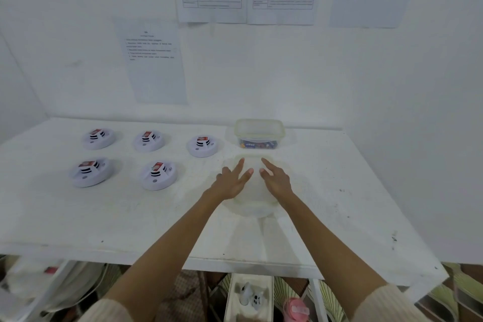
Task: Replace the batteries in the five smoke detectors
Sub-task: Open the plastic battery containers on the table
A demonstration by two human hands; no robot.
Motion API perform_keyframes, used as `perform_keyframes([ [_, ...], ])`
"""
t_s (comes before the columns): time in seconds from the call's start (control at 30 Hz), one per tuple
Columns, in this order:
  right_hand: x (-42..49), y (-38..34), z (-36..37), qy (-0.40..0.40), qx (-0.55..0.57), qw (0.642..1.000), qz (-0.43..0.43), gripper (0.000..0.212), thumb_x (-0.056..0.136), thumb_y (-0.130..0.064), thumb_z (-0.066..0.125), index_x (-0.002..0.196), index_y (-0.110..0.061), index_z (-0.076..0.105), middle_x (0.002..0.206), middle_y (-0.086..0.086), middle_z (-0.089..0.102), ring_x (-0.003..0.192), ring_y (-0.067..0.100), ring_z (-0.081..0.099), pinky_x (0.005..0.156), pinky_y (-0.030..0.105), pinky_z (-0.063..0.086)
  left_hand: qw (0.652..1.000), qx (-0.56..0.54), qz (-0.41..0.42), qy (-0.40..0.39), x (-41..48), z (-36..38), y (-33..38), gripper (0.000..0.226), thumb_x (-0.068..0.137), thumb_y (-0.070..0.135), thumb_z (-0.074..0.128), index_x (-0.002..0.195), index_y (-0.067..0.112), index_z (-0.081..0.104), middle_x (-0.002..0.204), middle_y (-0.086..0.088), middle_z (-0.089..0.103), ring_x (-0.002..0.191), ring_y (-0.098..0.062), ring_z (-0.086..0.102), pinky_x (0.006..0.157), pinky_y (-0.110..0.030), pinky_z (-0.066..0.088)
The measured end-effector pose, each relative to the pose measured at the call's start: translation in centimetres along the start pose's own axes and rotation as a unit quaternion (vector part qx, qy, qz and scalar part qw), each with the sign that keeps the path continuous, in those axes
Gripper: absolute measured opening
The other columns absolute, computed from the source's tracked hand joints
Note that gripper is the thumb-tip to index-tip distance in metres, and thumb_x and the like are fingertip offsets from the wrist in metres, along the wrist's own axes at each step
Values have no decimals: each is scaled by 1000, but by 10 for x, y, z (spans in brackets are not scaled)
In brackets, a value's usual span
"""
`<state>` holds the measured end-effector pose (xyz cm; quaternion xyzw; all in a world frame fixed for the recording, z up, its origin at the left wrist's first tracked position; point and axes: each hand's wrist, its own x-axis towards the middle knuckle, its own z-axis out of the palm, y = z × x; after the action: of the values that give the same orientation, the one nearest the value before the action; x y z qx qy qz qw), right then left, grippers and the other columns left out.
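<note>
The five round white plastic smoke detectors [149, 141] sit on the left half of the white table [339, 191], three in the back row and two in front. Each one has a small red-and-white block sitting on top. Just right of the back row there's a clear rectangular plastic tub [258, 128] with dark blue stuff in the bottom, too blurry to make out.

Both hands are at frame centre, in front of the tub and right of the detectors. The left hand [230, 181] and right hand [277, 180] both have straight, spread fingers and grip nothing. They're over a faint see-through roundish shape [251, 206] on the table, can't tell what it is.

Printed paper sheets [156, 62] hang on the white wall behind. Below the table edge there's a white tray [248, 295] and something pink [296, 308].
</note>
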<state>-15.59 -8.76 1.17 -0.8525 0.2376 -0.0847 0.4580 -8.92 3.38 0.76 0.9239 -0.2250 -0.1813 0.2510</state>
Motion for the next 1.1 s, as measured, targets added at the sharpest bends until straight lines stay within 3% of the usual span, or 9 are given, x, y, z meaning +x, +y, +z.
perform_keyframes([
  [0.13, 3, 3, 2, 8, 20, 1000, 20, 43, 96, -33, 42, 139, -29, 39, 143, 14, 40, 132, 28, 34, 112, 38, 26, 987, -151, 7, 46, 5, 9, 9, 55, 97, 50, 27, 148, 31, 14, 152, -18, 19, 141, -30, 18, 113, -41, 15],
  [0.37, 9, 5, -1, 18, 56, 997, 59, 42, 94, -38, 46, 136, -37, 42, 137, 18, 31, 129, 34, 30, 110, 38, 24, 983, -156, 1, 98, 5, 12, 10, 58, 94, 49, 40, 146, 31, 21, 143, -19, 28, 134, -33, 24, 111, -40, 17],
  [0.57, 12, 4, -3, 17, 119, 991, 61, 35, 89, -29, 58, 122, -41, 55, 137, 12, 41, 126, 30, 36, 109, 43, 32, 968, -242, -13, 71, 10, 8, 7, 61, 88, 51, 52, 143, 39, 27, 147, -17, 19, 139, -34, 16, 113, -46, 18],
  [0.73, 12, 7, -5, -5, 213, 975, 60, 31, 87, -15, 61, 108, -39, 64, 134, 10, 50, 119, 28, 48, 101, 42, 44, 951, -305, 4, 53, 8, 6, 7, 62, 84, 50, 59, 140, 43, 32, 150, -7, 28, 136, -29, 27, 112, -48, 29],
  [0.9, 10, 7, -8, -41, 286, 956, 56, 39, 88, -3, 57, 119, -28, 60, 135, 11, 50, 120, 29, 49, 95, 37, 47, 930, -365, 24, 43, 6, 4, 9, 59, 88, 34, 61, 141, 34, 35, 147, -3, 34, 129, -25, 38, 100, -35, 38],
  [1.1, 16, 12, -8, -51, 285, 956, 49, 49, 87, -6, 60, 129, -28, 52, 139, 9, 45, 125, 30, 44, 101, 39, 44, 920, -390, 27, 35, 7, 3, 8, 62, 86, 30, 64, 141, 34, 36, 146, -4, 37, 126, -25, 42, 98, -36, 42],
])
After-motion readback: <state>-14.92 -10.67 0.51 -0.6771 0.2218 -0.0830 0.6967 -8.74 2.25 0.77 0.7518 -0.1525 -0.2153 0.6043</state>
